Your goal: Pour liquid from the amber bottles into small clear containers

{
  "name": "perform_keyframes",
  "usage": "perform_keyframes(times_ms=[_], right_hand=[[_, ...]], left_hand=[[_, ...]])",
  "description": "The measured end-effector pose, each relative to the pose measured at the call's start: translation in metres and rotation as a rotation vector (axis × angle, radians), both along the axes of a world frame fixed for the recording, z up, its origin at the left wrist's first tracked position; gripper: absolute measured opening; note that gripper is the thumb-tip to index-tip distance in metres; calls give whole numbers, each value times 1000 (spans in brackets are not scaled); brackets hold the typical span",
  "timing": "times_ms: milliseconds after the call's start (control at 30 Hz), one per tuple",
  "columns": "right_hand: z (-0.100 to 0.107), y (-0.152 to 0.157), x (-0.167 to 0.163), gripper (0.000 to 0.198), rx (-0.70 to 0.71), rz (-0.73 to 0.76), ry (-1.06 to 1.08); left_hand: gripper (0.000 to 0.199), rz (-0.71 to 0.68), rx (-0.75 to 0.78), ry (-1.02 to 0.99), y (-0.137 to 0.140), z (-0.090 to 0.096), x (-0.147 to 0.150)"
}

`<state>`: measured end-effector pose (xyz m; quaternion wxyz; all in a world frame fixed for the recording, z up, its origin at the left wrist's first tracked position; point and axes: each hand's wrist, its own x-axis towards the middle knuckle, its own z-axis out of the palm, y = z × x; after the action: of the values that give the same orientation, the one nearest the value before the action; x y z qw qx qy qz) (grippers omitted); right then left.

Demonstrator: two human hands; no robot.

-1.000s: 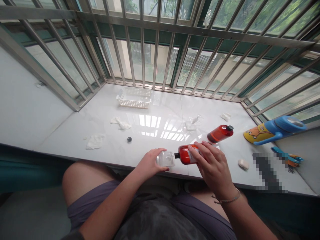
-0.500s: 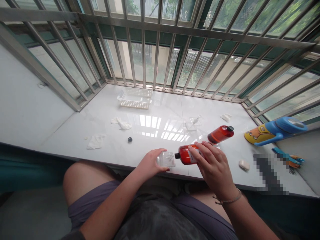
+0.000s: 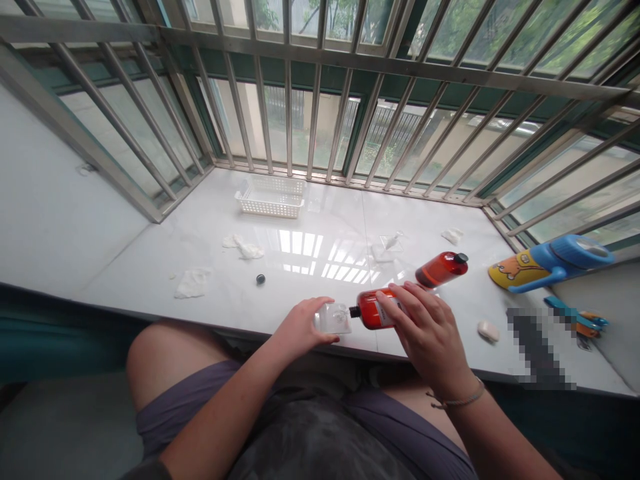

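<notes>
My left hand (image 3: 305, 323) is closed around a small clear glass bottle (image 3: 334, 319) near the front edge of the white ledge. In my right hand (image 3: 425, 327) is a red-amber bottle (image 3: 369, 309) with a black neck, tilted onto its side so that its mouth is at the clear bottle's opening. Whether liquid is flowing between them I cannot tell. Just beyond my right hand stands a second red-amber bottle (image 3: 437, 270) with a dark cap. A small black cap (image 3: 261, 280) lies to the left of my left hand.
A white perforated basket (image 3: 270, 207) sits at the back by the barred window. Crumpled tissues (image 3: 194, 283) lie at left. A clear pump or lid piece (image 3: 391, 243) is mid-ledge. At right are a blue-yellow flask (image 3: 547, 261), a pale oval object (image 3: 488, 331) and teal-handled tools (image 3: 580, 317).
Nearly everything holds still. Both hands and the two bottles they grip keep the same place, apart from a slight shift of the camera.
</notes>
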<state>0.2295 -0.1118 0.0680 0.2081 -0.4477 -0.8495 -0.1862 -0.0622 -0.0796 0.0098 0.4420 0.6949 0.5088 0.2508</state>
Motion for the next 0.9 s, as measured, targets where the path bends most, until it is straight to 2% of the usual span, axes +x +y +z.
perform_keyframes(times_ms=[900], right_hand=[[5, 1, -2, 60, -23, 16, -33]], left_hand=[[77, 3, 7, -2, 0, -1, 0]])
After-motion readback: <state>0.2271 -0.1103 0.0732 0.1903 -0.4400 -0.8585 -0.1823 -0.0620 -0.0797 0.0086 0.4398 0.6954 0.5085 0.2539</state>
